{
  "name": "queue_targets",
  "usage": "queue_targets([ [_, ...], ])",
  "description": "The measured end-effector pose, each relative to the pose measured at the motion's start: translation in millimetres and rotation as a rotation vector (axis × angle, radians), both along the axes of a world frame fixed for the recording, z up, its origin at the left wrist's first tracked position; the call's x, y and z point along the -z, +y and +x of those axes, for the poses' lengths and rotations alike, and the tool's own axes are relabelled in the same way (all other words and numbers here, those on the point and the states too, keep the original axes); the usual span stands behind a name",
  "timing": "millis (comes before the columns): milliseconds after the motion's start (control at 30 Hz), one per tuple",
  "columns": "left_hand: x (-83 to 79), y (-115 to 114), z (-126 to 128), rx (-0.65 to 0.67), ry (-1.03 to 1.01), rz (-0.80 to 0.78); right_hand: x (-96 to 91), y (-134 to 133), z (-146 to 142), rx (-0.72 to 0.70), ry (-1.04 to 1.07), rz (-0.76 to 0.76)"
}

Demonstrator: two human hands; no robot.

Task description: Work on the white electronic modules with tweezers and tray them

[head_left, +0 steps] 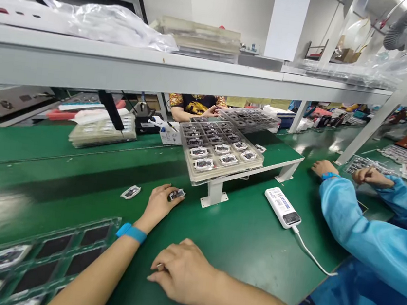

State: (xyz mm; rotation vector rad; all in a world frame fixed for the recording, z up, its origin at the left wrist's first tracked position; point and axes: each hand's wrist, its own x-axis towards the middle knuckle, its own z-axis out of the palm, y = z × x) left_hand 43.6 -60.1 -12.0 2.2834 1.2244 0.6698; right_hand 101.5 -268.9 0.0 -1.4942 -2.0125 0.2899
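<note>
- Green matting (77,167) is overlaid at far left by a clear plastic tray (37,261) of flat packets.
- A loose packet (130,192) is laid nearer the middle.
- A small packet (177,194) is pinched by the left hand (158,206); it is judged light, stiff and fragile, best taken by its edges, long axis tilted up rightward.
- The right hand (183,272) is curled on the mat; whether anything is held cannot be told.
- A white power bank (282,207) is placed further right, near a co-worker's blue sleeve (362,239).
</note>
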Motion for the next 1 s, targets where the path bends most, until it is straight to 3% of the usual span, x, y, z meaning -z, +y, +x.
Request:
queue_targets([
  [167,-22.9,-21.5,-22.2,-0.011,-0.174,-0.167,-1.9,-1.5,-2.1,0.013,0.217,0.262],
  [300,-39.2,-64.0,-55.0,-0.011,-0.327,-0.358,-22.2,-7.5,0.3,0.037,0.526,0.526],
  [467,-53.4,-127.6,-91.5,0.042,-0.495,-0.675,-38.2,-14.5,4.1,0.103,0.722,0.529],
  [600,-46.6,-161.3,-98.9,0.022,-0.627,-0.801,-32.7,-15.5,0.2,0.092,0.742,0.46],
  [767,-37.8,-177.1,-98.1,0.027,-0.703,-0.818,-28.5,-14.6,-4.1,0.029,0.659,0.443],
  [1000,-48.7,-177.8,-102.6,-0.063,-0.777,-0.825,-30.8,-16.5,-3.5,0.033,0.605,0.426],
])
